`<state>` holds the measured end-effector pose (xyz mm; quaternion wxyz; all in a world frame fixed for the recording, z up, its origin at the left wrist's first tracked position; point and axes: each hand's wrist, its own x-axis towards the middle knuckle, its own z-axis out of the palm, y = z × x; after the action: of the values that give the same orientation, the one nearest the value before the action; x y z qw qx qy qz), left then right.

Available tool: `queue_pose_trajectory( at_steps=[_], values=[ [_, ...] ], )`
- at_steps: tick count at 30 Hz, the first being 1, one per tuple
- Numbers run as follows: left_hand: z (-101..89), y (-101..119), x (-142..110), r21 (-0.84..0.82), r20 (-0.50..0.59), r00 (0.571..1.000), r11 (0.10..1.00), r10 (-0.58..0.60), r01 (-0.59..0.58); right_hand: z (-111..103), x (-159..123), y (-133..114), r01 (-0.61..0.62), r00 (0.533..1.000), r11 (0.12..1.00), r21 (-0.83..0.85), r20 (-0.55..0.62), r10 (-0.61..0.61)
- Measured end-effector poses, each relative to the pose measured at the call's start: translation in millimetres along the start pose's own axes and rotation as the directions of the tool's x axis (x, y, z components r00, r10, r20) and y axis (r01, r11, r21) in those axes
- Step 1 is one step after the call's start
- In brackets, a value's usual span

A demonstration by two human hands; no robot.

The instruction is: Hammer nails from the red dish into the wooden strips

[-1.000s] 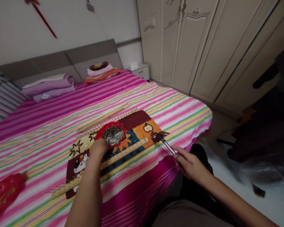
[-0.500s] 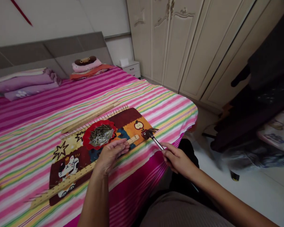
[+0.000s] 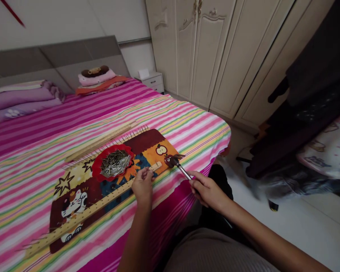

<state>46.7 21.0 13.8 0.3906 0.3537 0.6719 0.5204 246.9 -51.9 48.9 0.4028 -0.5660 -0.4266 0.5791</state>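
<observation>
My left hand (image 3: 143,183) is closed in a pinch at the right part of a long wooden strip (image 3: 102,204) with rows of small holes. What its fingertips hold is too small to make out. Nails stick out along the strip's left end. My right hand (image 3: 206,189) grips a claw hammer (image 3: 184,172) by its metal shaft, the head low over the right end of a patterned mat (image 3: 136,141). On the mat, beyond my left hand, stands a red scalloped bowl (image 3: 96,172) heaped with loose nails (image 3: 116,162).
Behind the bowl lie more wooden strips (image 3: 102,140), one with a row of nails standing out. All this rests on a striped bed cover (image 3: 187,121). Folded bedding (image 3: 25,98) lies near the headboard. Clothes (image 3: 314,113) hang at the right, near a wardrobe (image 3: 181,49).
My left hand has moved right from the bowl's near edge, and its fingers have drawn together at the wooden strip. My right hand still holds the hammer at nearly the same place.
</observation>
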Motion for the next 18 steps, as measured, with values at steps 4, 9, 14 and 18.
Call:
queue_pose_trajectory(
  at_steps=[4, 9, 14, 18],
  values=[
    [7.5, -7, -1, 0.157, -0.076, 0.994, 0.985, 0.082, -0.069, 0, -1, 1, 0.021, 1.0, 1.0, -0.004, 0.016, -0.021],
    [9.6, -18, 3, 0.295, -0.104, 0.982, 0.948, 0.154, -0.118, 0, -1, 4, 0.014, 1.0, 1.0, -0.004, 0.022, -0.014],
    [9.9, -22, 6, 0.371, -0.106, 0.969, 0.913, 0.225, -0.172, 1, 0, 6, 0.006, 1.0, 1.0, -0.013, 0.016, -0.006],
    [10.9, -21, 5, 0.395, -0.08, 0.963, 0.895, 0.258, -0.207, 2, 1, 7, 0.009, 1.0, 1.0, -0.018, 0.012, -0.009]
  ],
)
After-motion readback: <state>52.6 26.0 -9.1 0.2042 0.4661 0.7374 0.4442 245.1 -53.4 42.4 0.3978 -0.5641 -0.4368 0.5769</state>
